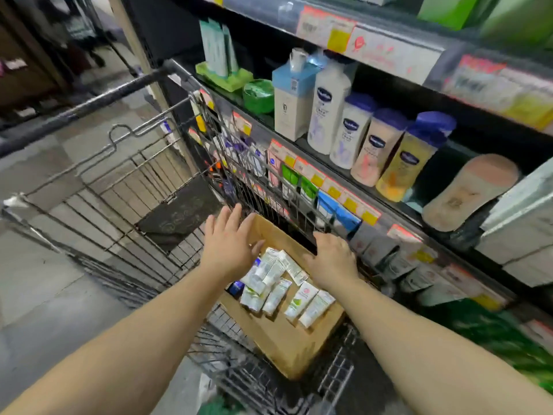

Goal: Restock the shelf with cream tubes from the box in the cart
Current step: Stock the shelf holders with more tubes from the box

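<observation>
Cardboard box (278, 336) of cream tubes (276, 284) lies beneath both hands, left hand (229, 244) spread flat, right hand (330, 259) curled over its rim, likely before picking tubes.

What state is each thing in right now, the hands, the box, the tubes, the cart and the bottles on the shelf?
Left hand: open, fingers spread over the box.
Right hand: fingers curled over the box's far edge.
Box: open, sitting in the cart.
Cream tubes: lying loose inside the box.
Cart: beside the shelf.
Lotion bottles: upright on the shelf.
</observation>
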### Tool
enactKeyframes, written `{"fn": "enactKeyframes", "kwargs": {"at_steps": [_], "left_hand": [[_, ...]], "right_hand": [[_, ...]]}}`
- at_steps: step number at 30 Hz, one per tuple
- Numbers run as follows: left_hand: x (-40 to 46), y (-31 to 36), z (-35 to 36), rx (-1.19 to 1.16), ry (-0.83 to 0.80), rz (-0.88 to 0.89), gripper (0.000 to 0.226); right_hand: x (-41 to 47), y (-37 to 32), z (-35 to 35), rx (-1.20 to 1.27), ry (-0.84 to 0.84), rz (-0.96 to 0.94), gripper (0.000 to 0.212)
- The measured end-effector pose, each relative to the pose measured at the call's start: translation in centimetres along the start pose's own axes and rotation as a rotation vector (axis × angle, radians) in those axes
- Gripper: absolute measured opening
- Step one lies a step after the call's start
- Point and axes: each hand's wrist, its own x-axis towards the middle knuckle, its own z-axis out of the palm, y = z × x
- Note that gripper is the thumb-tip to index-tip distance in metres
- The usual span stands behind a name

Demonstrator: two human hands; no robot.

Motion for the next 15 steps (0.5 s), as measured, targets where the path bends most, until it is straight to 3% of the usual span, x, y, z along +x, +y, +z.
{"fn": "enactKeyframes", "kwargs": {"at_steps": [8,15], "left_hand": [[7.6,-7.1,9.0,0.029,-0.176,0.213,0.07],[12.0,-12.7,16.5,-0.022,-0.238,0.252,0.067]], "right_hand": [[5.2,-3.9,12.7,0.158,-0.149,0.244,0.047],[10.0,-6.6,25.6,0.087,-0.247,0.192,0.039]]}}
